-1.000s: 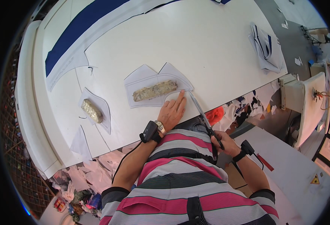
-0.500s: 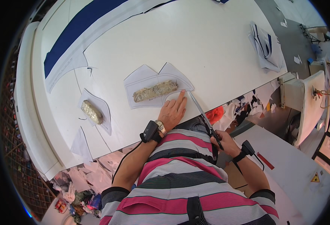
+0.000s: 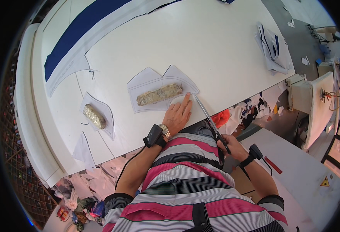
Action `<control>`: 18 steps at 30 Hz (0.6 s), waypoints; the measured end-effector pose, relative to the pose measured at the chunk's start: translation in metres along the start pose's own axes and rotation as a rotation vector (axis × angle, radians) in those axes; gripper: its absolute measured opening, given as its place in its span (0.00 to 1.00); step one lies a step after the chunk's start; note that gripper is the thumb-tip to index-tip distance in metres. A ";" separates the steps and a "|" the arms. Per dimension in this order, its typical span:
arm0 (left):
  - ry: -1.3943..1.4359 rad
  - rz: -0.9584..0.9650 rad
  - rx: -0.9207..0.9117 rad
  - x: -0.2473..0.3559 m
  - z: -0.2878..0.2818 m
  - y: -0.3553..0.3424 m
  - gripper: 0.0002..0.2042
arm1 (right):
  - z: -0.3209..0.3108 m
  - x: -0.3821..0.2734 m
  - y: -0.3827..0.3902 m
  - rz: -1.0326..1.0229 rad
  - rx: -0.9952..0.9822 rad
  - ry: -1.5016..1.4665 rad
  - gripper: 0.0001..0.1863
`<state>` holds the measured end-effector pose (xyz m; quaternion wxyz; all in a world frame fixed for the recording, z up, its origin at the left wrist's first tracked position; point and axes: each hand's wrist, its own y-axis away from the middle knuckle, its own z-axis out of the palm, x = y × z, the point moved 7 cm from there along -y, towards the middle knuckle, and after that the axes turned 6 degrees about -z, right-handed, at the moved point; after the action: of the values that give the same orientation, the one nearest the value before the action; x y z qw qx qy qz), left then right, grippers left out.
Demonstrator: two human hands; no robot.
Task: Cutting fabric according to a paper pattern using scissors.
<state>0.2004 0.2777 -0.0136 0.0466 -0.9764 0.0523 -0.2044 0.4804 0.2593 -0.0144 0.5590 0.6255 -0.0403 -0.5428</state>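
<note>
A pair of long scissors (image 3: 208, 115) is in my right hand (image 3: 233, 148), its fingers wrapped round the handles. The blades slant up to the left, with their tip at the right corner of a white paper pattern piece (image 3: 173, 76) on the table. My left hand (image 3: 176, 118) lies flat with fingers stretched, the fingertips on the lower right edge of that piece, close to the blade tip. A long wrapped weight (image 3: 159, 95) rests on the pattern piece. Left of it, a shorter wrapped weight (image 3: 94, 116) lies on a smaller pattern piece (image 3: 108, 120).
The white table (image 3: 216, 46) holds a navy fabric strip (image 3: 81, 31) at the back left and folded fabric pieces (image 3: 273, 50) at the right. A pale roll (image 3: 29, 96) lines the left side. Fabric scraps (image 3: 251, 116) lie below the table's near edge.
Hands, scissors and pattern piece hold almost the same places. The whole view has shifted very slightly.
</note>
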 end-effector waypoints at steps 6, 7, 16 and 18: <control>0.010 -0.010 -0.009 -0.001 0.000 0.000 0.23 | -0.001 0.003 0.000 0.020 0.006 0.002 0.29; 0.011 -0.011 -0.010 0.000 0.000 0.000 0.23 | -0.001 0.003 0.000 0.020 0.005 -0.008 0.29; 0.034 -0.035 -0.024 -0.002 0.002 0.001 0.24 | 0.000 0.004 -0.001 0.036 -0.021 -0.082 0.32; 0.035 -0.038 -0.028 -0.002 0.003 0.001 0.24 | 0.000 0.005 0.000 0.039 -0.031 -0.100 0.32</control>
<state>0.1994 0.2770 -0.0176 0.0280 -0.9740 0.0373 -0.2216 0.4824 0.2561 -0.0180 0.5765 0.5879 -0.0718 -0.5629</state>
